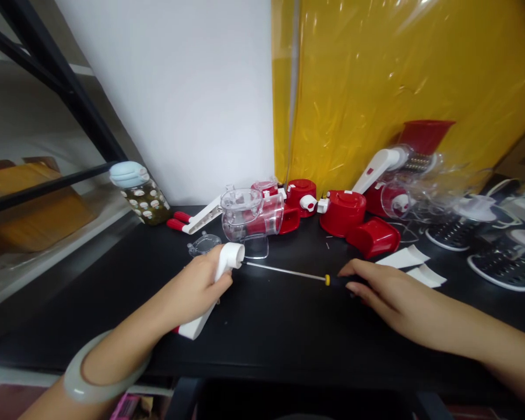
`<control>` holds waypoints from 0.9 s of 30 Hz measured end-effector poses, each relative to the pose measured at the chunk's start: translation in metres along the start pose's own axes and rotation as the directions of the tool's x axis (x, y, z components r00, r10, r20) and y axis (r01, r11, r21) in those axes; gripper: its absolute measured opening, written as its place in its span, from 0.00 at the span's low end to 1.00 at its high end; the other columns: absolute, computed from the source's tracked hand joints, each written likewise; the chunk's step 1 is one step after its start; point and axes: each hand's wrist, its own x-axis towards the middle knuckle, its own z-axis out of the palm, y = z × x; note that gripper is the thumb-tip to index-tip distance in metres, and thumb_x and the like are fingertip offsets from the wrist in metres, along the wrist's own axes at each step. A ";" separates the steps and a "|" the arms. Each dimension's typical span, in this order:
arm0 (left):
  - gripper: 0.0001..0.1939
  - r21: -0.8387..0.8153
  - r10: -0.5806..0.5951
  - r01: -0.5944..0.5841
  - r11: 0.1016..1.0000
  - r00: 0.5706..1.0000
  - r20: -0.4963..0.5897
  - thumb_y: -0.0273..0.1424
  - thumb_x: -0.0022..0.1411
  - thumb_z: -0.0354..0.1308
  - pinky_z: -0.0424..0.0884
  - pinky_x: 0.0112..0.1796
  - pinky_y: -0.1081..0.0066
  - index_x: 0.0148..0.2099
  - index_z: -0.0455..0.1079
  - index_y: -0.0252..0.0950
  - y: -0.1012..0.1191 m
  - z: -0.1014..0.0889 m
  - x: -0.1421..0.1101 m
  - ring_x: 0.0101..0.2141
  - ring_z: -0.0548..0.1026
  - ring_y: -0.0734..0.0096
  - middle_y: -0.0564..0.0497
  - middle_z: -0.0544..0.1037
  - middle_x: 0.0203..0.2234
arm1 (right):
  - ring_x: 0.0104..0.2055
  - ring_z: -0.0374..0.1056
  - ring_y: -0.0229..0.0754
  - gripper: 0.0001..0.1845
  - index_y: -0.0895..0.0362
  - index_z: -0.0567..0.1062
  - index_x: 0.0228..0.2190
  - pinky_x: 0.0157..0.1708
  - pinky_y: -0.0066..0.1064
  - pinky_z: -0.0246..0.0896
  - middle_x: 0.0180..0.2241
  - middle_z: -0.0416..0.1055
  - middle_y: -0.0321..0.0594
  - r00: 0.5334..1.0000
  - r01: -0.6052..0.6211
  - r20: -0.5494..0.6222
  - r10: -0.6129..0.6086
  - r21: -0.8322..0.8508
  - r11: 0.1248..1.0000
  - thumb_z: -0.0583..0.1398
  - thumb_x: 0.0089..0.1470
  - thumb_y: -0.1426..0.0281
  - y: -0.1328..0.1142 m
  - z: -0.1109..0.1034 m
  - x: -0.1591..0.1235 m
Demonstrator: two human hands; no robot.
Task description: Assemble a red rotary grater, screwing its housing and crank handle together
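My left hand (201,286) is wrapped round a white plastic crank handle (231,256) with a red grip end, held above the black tabletop. In my right hand (389,291) is a screwdriver (284,270) with a dark handle and a yellow collar. Its long thin shaft points left, and the tip meets the round open end of the crank handle; how deep it goes in, I cannot tell. Behind my left hand lie a clear plastic ring (205,244) and a clear plastic housing (249,213).
Red plastic bases (343,213) and a red chute (374,238) stand along the back. Another white handle (203,216) lies at the left, near a patterned bottle (142,195). White strips (405,258) and grater drums (505,262) are on the right. An assembled grater (420,151) stands behind them.
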 end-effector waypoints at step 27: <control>0.09 -0.177 0.000 -0.002 0.984 1.000 -0.007 0.32 0.64 0.48 0.69 0.34 0.68 0.45 0.65 0.37 -0.007 -0.001 0.000 0.30 0.74 0.66 0.52 0.74 0.31 | 0.46 0.72 0.48 0.29 0.52 0.66 0.58 0.41 0.39 0.68 0.45 0.76 0.46 0.758 0.392 -0.311 -0.573 -0.485 0.782 0.61 0.56 0.78 0.009 -0.012 -0.010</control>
